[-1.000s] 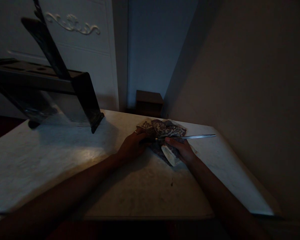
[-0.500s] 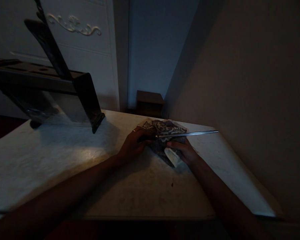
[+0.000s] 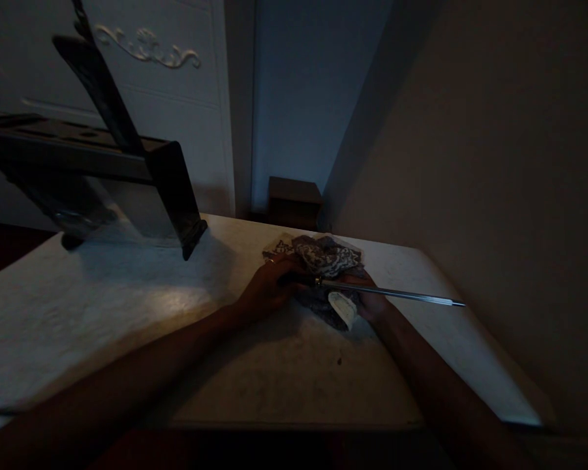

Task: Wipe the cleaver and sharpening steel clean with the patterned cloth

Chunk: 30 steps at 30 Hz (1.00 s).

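My left hand (image 3: 269, 287) is closed around the dark handle of a sharpening steel (image 3: 396, 292), a long thin metal rod with a brass-coloured collar. The rod points to the right and passes over my right hand (image 3: 372, 300). A crumpled patterned cloth (image 3: 327, 254), brown and cream, lies beneath both hands on the table. My right hand is closed on the cloth's right side, its fingers partly hidden by the rod and the folds. A pale folded part of the cloth shows beside the right fingers.
On the left of the pale table (image 3: 254, 385) stands a dark knife block (image 3: 122, 202) with a see-through front and a dark upright piece. A wall (image 3: 494, 163) runs along the right. Beyond the far edge is a brown box-like piece (image 3: 294, 192). The room is dim.
The sharpening steel's tip has swung down and right, so the rod now crosses over my right hand. My left hand has shifted slightly toward me and right.
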{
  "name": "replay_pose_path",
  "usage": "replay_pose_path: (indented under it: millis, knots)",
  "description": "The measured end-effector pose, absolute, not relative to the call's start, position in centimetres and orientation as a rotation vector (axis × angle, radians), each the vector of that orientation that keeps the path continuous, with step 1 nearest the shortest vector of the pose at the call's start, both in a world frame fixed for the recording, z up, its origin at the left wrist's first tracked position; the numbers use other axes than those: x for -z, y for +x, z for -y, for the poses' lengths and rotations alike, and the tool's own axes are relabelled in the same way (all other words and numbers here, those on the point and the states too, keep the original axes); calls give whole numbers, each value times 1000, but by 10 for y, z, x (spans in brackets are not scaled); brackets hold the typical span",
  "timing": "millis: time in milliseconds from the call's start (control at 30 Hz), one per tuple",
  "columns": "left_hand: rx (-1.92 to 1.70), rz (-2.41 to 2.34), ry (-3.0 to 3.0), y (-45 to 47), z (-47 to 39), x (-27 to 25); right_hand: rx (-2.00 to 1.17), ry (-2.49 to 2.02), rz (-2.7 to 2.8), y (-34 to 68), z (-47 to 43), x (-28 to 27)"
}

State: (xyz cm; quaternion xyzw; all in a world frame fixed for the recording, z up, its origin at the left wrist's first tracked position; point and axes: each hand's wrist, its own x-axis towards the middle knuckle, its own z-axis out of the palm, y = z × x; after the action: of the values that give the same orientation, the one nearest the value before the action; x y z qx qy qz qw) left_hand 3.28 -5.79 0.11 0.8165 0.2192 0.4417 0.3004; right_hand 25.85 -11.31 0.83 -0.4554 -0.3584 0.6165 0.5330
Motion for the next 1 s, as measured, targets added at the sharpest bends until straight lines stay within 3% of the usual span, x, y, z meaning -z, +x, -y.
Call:
replay_pose_path:
  millis: [233,1000]
  knots:
    - [-1173,-483,2134,35,61,-5,-1496,-1085,945,254,117,-17]
    - [-1023,-799,1800,40,61,-3,-1547,-1092,810,250,115,-20]
